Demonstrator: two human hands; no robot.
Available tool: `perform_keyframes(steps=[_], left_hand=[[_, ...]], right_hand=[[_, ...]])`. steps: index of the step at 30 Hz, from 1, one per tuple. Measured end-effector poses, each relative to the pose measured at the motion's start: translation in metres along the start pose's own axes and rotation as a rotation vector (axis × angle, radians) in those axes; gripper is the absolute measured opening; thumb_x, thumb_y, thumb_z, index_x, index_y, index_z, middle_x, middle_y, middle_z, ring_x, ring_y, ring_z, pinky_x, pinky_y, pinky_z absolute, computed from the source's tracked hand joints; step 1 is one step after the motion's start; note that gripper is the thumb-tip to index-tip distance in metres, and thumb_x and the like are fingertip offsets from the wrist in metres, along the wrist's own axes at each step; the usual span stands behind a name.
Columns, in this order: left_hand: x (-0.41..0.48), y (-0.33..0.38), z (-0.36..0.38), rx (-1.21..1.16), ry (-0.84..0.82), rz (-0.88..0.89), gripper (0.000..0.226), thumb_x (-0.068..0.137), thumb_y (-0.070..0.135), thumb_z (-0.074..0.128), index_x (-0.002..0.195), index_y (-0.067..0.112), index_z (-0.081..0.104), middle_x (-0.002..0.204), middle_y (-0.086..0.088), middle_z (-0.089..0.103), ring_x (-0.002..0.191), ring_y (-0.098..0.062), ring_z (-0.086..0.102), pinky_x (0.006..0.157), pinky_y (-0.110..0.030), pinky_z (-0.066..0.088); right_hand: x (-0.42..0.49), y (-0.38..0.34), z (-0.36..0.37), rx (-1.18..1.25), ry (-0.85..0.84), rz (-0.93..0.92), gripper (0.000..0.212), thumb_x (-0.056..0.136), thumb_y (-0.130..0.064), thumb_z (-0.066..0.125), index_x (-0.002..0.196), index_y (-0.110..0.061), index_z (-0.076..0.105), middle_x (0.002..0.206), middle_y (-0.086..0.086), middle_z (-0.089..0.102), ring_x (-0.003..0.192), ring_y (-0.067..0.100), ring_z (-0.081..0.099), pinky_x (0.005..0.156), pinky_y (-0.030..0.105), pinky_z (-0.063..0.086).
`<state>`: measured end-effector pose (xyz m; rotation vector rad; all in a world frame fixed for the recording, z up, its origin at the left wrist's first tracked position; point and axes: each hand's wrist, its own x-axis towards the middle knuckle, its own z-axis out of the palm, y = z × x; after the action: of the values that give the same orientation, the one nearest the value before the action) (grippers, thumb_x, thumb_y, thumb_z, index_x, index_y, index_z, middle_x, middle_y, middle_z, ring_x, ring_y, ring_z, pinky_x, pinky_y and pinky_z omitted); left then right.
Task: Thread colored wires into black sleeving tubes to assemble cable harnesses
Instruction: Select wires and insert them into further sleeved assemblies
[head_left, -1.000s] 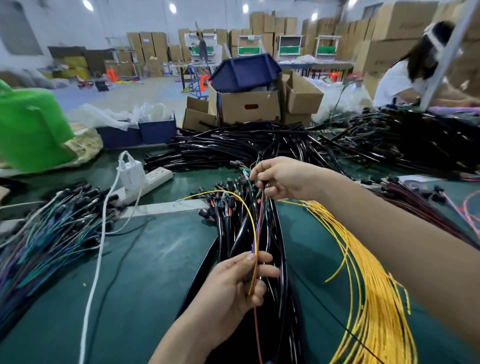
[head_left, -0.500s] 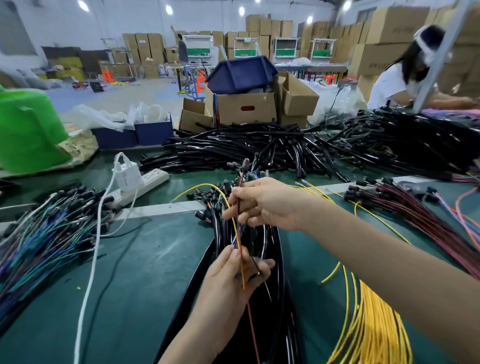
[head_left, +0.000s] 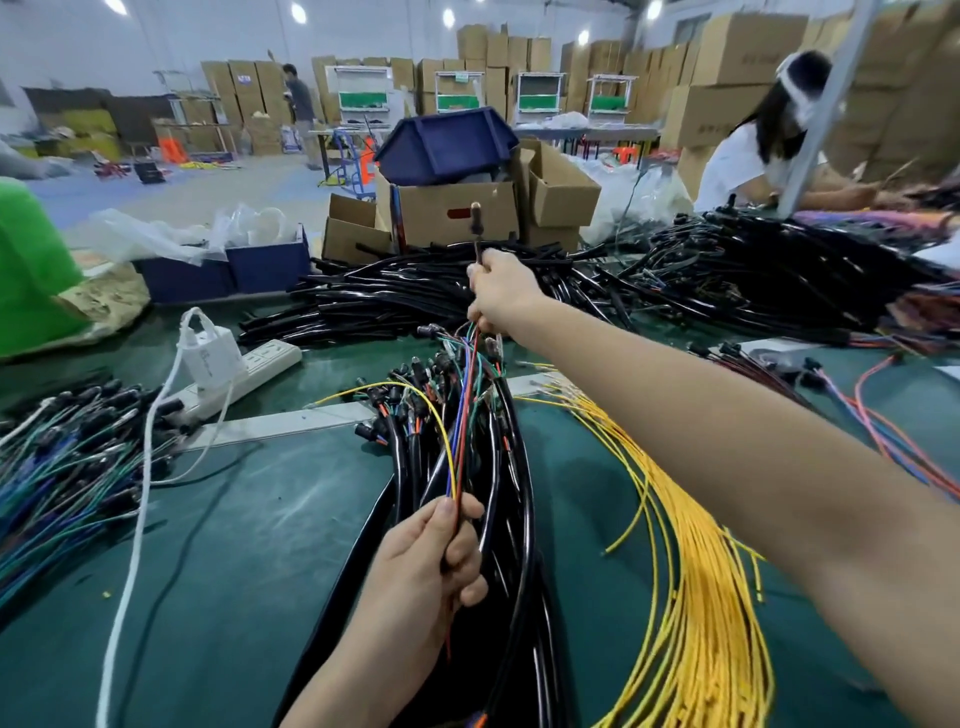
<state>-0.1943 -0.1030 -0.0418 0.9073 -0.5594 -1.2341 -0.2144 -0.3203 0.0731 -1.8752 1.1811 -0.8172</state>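
Head view: my left grip (head_left: 436, 561) pinches the thin, likely floppy colored wires (head_left: 465, 415), my right grip (head_left: 501, 296) clasps their far ends, taut over black sleeving tubes (head_left: 525, 499); probably best held near the tips.

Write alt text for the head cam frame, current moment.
Two bare hands hold a few colored wires stretched above a green bench: the right hand grips their far end, the left hand pinches them nearer the camera. Black sleeved cables lie beneath, loose yellow wires to the right.
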Motion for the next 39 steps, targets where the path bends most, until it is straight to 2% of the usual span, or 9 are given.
perform_keyframes(steps=[2,5,8,12,17,21,27,33,39], left_hand=[[0.0,0.0,0.001,-0.008,-0.01,-0.004,0.021,0.09,0.019,0.044,0.085,0.002,0.055,0.051,0.002,0.031,0.038,-0.005,0.025,0.032,-0.016,0.029],[0.001,0.001,0.001,-0.014,-0.004,-0.017,0.018,0.088,0.019,0.043,0.083,0.004,0.052,0.05,0.003,0.03,0.037,-0.005,0.024,0.031,-0.016,0.028],[0.002,0.0,-0.001,-0.009,0.024,0.002,0.023,0.095,0.015,0.036,0.08,0.004,0.05,0.046,0.0,0.036,0.031,-0.005,0.025,0.031,-0.017,0.031],[0.002,-0.002,0.0,0.039,0.03,0.032,0.025,0.098,0.014,0.034,0.081,0.004,0.051,0.046,-0.004,0.045,0.029,-0.01,0.036,0.037,-0.023,0.046],[0.002,-0.005,-0.001,0.045,-0.019,0.051,0.018,0.085,0.02,0.045,0.082,0.005,0.054,0.056,-0.01,0.063,0.049,-0.016,0.062,0.052,-0.028,0.058],[0.007,-0.006,-0.007,0.053,-0.048,0.024,0.019,0.076,0.02,0.048,0.074,0.008,0.063,0.064,-0.016,0.068,0.056,-0.018,0.068,0.056,-0.028,0.059],[0.01,-0.007,-0.008,0.08,-0.076,-0.002,0.031,0.078,0.019,0.046,0.06,0.014,0.071,0.06,-0.012,0.063,0.056,-0.017,0.066,0.055,-0.027,0.057],[0.011,-0.007,-0.006,0.085,-0.072,-0.016,0.031,0.076,0.02,0.045,0.057,0.017,0.07,0.059,-0.013,0.066,0.054,-0.016,0.066,0.054,-0.026,0.057],[0.008,-0.006,-0.007,0.101,-0.082,-0.007,0.029,0.077,0.021,0.046,0.059,0.018,0.069,0.064,-0.015,0.067,0.057,-0.017,0.067,0.055,-0.027,0.057]], right_hand=[[0.009,0.001,-0.002,0.007,0.075,-0.014,0.01,0.1,-0.013,0.036,0.093,-0.009,0.041,0.086,0.018,0.055,0.055,0.022,0.057,0.051,0.027,0.051],[0.004,0.014,0.0,0.101,-0.022,0.089,0.011,0.098,-0.021,0.047,0.099,-0.011,0.041,0.085,0.017,0.057,0.045,0.019,0.055,0.038,0.023,0.045],[-0.004,0.041,-0.015,-0.052,-0.051,0.128,0.014,0.092,-0.021,0.058,0.094,-0.014,0.046,0.073,0.006,0.051,0.047,0.021,0.054,0.037,0.025,0.045],[-0.006,0.09,-0.089,-0.385,0.281,0.101,0.015,0.089,-0.015,0.052,0.101,-0.01,0.059,0.096,0.014,0.065,0.08,0.034,0.067,0.071,0.039,0.056],[-0.039,0.2,-0.195,-0.769,0.477,0.585,0.031,0.091,-0.01,0.049,0.119,-0.002,0.057,0.125,0.021,0.057,0.117,0.038,0.054,0.092,0.041,0.046],[-0.073,0.265,-0.232,-0.761,0.672,0.834,0.032,0.096,-0.016,0.047,0.123,-0.004,0.059,0.125,0.016,0.059,0.118,0.033,0.055,0.094,0.038,0.045],[-0.071,0.273,-0.243,-0.689,0.754,0.791,0.034,0.099,-0.004,0.031,0.128,0.004,0.046,0.131,0.025,0.05,0.121,0.039,0.05,0.097,0.042,0.041],[-0.072,0.269,-0.24,-0.709,0.733,0.832,0.033,0.096,-0.002,0.04,0.124,0.0,0.055,0.125,0.018,0.056,0.116,0.032,0.056,0.09,0.036,0.046],[-0.066,0.241,-0.238,-0.715,1.006,0.599,0.031,0.095,-0.007,0.035,0.125,-0.003,0.038,0.127,0.021,0.054,0.118,0.037,0.048,0.09,0.043,0.034]])
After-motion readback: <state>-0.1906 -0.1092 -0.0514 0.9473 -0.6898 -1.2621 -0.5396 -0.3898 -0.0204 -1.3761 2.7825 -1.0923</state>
